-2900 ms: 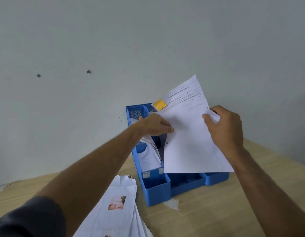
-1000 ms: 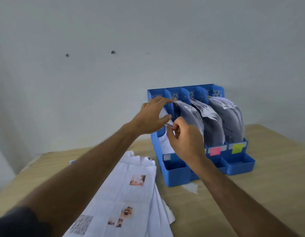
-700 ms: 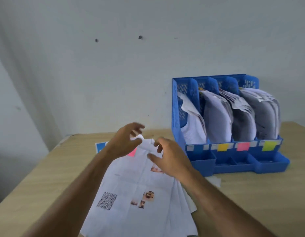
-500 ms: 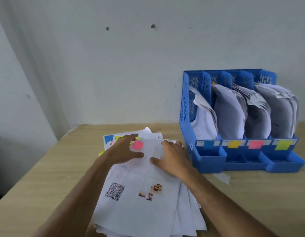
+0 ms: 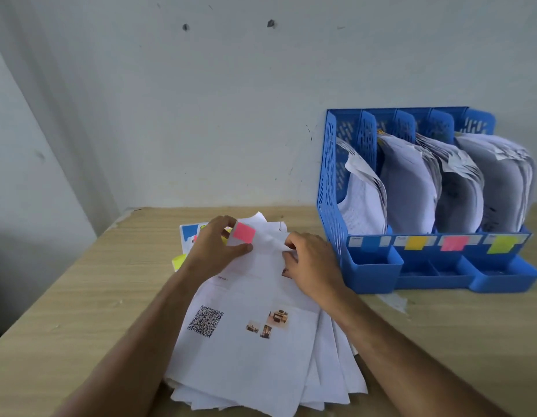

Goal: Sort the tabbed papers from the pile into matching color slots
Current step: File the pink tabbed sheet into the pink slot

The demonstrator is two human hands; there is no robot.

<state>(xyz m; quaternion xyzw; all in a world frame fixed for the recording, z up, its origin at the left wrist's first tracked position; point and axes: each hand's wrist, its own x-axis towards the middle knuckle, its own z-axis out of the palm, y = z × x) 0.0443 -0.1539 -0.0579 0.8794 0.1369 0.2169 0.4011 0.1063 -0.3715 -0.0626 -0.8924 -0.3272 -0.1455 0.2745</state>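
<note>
A pile of white papers (image 5: 252, 350) lies on the wooden table in front of me. Its top sheet (image 5: 261, 266) carries a pink tab (image 5: 244, 232) at the far left corner, plus a QR code and small photos. My left hand (image 5: 214, 251) pinches that sheet's far edge just left of the pink tab. My right hand (image 5: 311, 263) grips the same edge further right, where the paper is bunched up. To the right stands a blue file rack (image 5: 330, 188) with several slots full of papers, labelled blue (image 5: 370, 242), orange (image 5: 415, 242), pink (image 5: 450, 243) and yellow-green (image 5: 501, 244).
Lower sheets stick out at the pile's far left with blue, yellow and green tabs (image 5: 178, 260). A white wall rises right behind the table. A torn scrap of paper (image 5: 395, 300) lies in front of the rack. The table's left edge (image 5: 81, 260) runs close to the pile.
The yellow-tabbed sheet went into the rack. Both hands left the rack and came down onto the pile, and now they take hold of the pink-tabbed top sheet's far edge.
</note>
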